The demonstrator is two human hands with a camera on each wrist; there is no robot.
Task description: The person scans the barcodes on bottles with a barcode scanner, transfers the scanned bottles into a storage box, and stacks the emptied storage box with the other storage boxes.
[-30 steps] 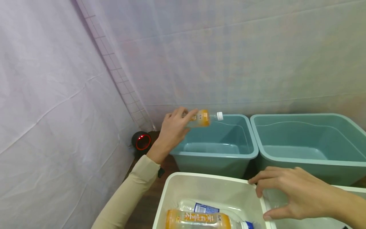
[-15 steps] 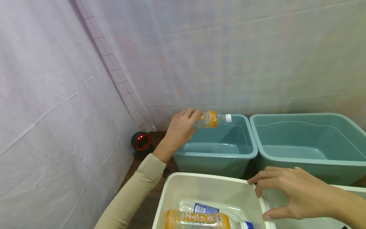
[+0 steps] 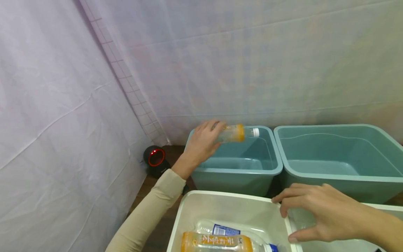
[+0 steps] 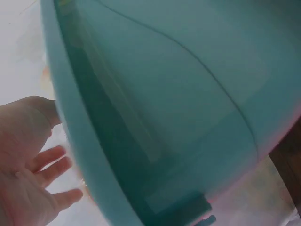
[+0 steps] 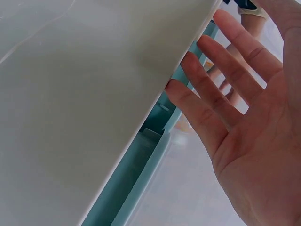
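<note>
My left hand (image 3: 201, 143) holds a small clear bottle (image 3: 236, 133) with an orange label and white cap by its base end. The bottle lies sideways above the left teal bin (image 3: 236, 170), cap pointing right. In the left wrist view my left hand (image 4: 28, 179) shows loosely spread fingers beside the teal bin's wall (image 4: 164, 117). My right hand (image 3: 318, 210) rests with straight fingers on the rim of a white bin (image 3: 220, 196) and holds nothing. The right wrist view shows this right hand (image 5: 244, 122) with fingertips at the white bin's edge (image 5: 94, 94).
An orange-labelled bottle (image 3: 217, 241) and a blue-labelled bottle (image 3: 225, 230) lie in the white bin. A second teal bin (image 3: 333, 175) stands on the right, another white bin (image 3: 384, 207) at the lower right. A black device with a red ring (image 3: 156, 157) sits by the curtained corner.
My left hand has carried the bottle to the right, from the left rim further over the left teal bin. The right hand has stayed on the white bin's rim.
</note>
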